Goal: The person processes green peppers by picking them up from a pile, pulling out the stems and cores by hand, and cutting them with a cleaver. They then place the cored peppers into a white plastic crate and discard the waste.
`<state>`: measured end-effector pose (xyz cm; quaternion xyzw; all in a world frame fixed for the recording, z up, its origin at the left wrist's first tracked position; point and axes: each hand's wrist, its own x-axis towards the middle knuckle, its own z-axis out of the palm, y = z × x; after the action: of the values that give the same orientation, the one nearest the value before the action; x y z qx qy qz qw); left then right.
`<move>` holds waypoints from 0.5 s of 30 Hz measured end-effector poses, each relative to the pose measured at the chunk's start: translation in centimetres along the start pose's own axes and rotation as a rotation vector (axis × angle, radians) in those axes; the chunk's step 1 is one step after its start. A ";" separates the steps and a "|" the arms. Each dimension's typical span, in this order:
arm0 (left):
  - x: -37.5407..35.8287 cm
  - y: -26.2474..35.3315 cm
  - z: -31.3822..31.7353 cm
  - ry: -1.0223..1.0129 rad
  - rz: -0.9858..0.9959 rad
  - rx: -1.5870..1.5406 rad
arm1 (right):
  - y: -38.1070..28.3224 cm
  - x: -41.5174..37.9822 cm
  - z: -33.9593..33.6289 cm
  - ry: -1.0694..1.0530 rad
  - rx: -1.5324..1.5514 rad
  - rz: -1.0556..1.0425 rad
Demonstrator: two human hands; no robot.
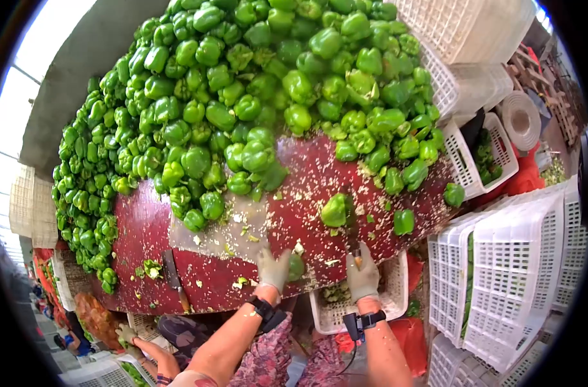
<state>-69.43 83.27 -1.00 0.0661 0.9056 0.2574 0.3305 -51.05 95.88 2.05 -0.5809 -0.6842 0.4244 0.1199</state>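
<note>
My left hand [273, 268], in a pale glove, is over the red table edge with its fingers apart. Right beside its thumb side is a green bell pepper [295, 266], partly in shadow. My right hand [363, 276], also gloved, is wrapped round the handle of a knife [352, 226], whose dark blade points away from me. Just left of that blade sits another bell pepper [334, 210]. One more pepper [403, 222] lies to the right of the knife.
A big heap of green bell peppers [216, 116] covers the table's far side. White scraps dot the red tabletop [294, 226]. A second knife [171, 269] lies at left. A white crate [397, 290] stands below my right hand; stacked crates [513, 258] are at right. Another person's gloved hand [126, 333] shows lower left.
</note>
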 end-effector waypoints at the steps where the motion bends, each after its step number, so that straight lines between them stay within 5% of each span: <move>1: -0.5 -1.7 1.2 -0.062 -0.021 0.012 | -0.6 -0.5 -0.5 -0.048 0.066 0.090; 5: -1.5 -3.5 4.5 0.020 0.165 0.041 | 1.2 -1.8 0.4 -0.022 0.205 0.146; 9: -1.3 -1.6 2.9 -0.078 -0.030 -0.133 | 2.7 -2.7 0.8 0.122 0.238 0.043; 10: -1.3 -1.2 2.5 -0.143 -0.080 -0.377 | 3.2 -2.7 1.0 0.192 0.206 -0.029; 11: -1.5 -0.6 2.1 -0.213 -0.127 -0.619 | -1.6 -3.2 -1.9 0.051 0.512 0.261; 15: -2.7 4.8 0.2 -0.447 -0.106 -1.230 | -4.8 -4.4 -6.7 0.071 0.486 0.220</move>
<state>-67.45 86.70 2.86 -0.1279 0.5046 0.6917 0.5006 -48.67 95.01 11.00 -0.6205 -0.4904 0.5660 0.2327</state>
